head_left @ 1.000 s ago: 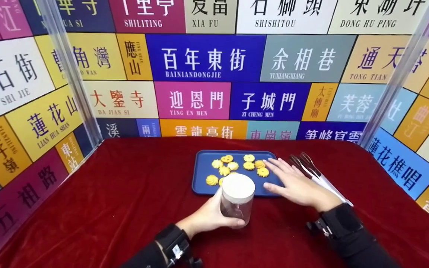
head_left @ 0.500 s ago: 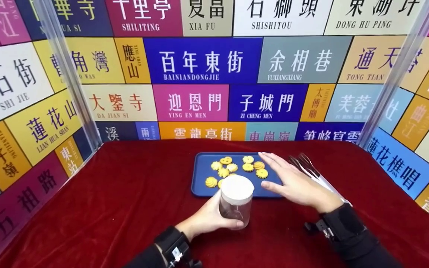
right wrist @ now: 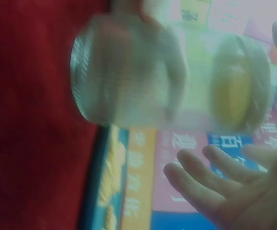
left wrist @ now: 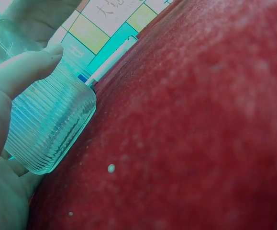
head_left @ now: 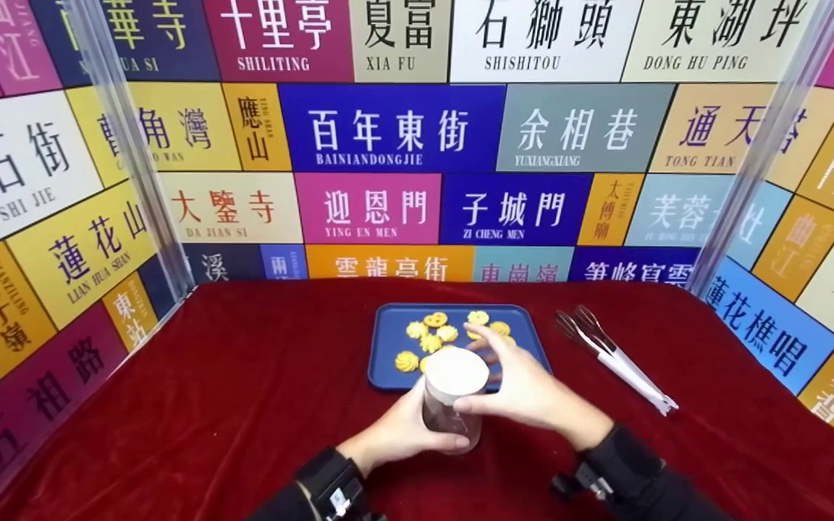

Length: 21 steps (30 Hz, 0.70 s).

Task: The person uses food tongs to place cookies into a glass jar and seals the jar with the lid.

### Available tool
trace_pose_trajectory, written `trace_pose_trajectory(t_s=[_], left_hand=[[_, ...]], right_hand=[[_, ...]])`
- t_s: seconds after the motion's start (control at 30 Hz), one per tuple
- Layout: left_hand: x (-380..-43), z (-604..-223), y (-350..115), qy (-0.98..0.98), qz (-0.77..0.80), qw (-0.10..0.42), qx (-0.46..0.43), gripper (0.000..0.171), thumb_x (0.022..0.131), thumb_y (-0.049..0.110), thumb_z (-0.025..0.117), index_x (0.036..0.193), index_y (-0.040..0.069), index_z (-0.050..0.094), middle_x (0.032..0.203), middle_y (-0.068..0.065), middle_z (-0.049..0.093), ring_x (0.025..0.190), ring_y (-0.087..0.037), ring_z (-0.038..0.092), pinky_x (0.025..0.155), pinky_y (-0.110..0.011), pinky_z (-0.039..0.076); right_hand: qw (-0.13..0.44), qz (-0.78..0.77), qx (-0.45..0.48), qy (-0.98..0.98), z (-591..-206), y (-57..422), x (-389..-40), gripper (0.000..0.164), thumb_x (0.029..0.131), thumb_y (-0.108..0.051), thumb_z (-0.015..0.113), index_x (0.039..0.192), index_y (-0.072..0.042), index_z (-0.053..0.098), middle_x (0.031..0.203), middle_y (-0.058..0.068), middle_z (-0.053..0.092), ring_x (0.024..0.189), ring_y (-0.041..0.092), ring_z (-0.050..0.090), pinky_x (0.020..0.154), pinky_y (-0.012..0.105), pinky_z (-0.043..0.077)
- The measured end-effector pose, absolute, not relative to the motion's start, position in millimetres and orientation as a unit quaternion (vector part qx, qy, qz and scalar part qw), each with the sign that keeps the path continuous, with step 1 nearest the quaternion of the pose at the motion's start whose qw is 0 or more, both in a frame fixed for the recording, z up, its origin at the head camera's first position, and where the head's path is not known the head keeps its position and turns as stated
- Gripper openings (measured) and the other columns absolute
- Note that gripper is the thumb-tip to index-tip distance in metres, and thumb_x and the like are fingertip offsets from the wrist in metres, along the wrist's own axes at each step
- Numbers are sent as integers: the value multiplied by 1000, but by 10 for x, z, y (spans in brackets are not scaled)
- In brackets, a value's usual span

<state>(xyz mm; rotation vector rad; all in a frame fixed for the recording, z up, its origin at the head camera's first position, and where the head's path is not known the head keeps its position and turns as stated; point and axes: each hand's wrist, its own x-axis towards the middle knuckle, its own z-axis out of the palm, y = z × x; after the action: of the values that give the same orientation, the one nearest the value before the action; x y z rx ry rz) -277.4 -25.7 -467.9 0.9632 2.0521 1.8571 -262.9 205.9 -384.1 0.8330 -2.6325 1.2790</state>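
A clear ribbed jar (head_left: 447, 420) with a white lid (head_left: 457, 370) stands upright on the red cloth. My left hand (head_left: 392, 434) grips its side, with the thumb across the front. The left wrist view shows the glass jar (left wrist: 57, 120) inside that grip. My right hand (head_left: 533, 391) hovers at the lid, fingers spread and slightly bent behind it and the thumb in front. In the right wrist view the fingers of the right hand (right wrist: 234, 187) stand apart from the blurred jar (right wrist: 128, 81). Just behind lies a blue tray (head_left: 386, 340) bearing several yellow cookies (head_left: 407, 362), partly hidden by lid and hand.
Tongs (head_left: 620, 365) with white handles lie to the right of the tray. Red cloth (head_left: 243, 405) covers the table. Panels with printed place names (head_left: 388, 130) enclose the back and sides, with clear posts at the corners.
My right hand has moved left and toward me, from over the tray's right side to the jar's lid, uncovering the tongs. The left hand keeps its grip on the jar.
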Motion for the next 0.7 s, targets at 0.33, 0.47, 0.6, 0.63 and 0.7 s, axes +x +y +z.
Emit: trace_pose_trajectory(t_s=[0.33, 0.47, 0.6, 0.63, 0.7], left_hand=[[-2775, -4701, -229, 683, 637, 104, 342, 101, 82, 10, 91, 162, 15, 30, 149, 2, 57, 133, -16, 59, 116, -30, 44], [-2769, -4694, -238, 681, 641, 109, 338, 99, 82, 9, 91, 161, 14, 31, 148, 1, 57, 131, -16, 59, 114, -29, 45], [-2760, -4686, -242, 675, 644, 119, 340, 95, 84, 9, 90, 159, 15, 32, 147, 1, 58, 131, -17, 60, 113, -30, 46], [-2759, -4686, -245, 674, 644, 120, 340, 95, 84, 8, 89, 159, 15, 32, 147, 1, 58, 131, -17, 60, 113, -30, 46], [-2758, -4683, -251, 673, 644, 122, 341, 94, 85, 8, 89, 159, 16, 32, 147, 1, 57, 131, -17, 61, 113, -30, 46]], right_hand=[[91, 439, 223, -865, -4045, 1882, -2604, 85, 71, -47, 98, 137, -15, 56, 126, 2, 68, 114, 22, 65, 100, 49, 50], [93, 458, 203, -861, -4091, 1849, -2590, 77, 74, -44, 97, 133, -16, 56, 122, 3, 68, 112, 20, 64, 99, 47, 50], [97, 472, 200, -853, -4114, 1823, -2580, 73, 76, -41, 96, 131, -15, 56, 122, 4, 68, 112, 19, 64, 99, 45, 49], [98, 475, 201, -851, -4117, 1819, -2581, 72, 77, -40, 96, 130, -15, 56, 121, 4, 68, 112, 19, 64, 99, 45, 49], [97, 480, 205, -848, -4121, 1811, -2584, 71, 77, -39, 96, 129, -13, 56, 121, 5, 68, 112, 20, 64, 100, 45, 49]])
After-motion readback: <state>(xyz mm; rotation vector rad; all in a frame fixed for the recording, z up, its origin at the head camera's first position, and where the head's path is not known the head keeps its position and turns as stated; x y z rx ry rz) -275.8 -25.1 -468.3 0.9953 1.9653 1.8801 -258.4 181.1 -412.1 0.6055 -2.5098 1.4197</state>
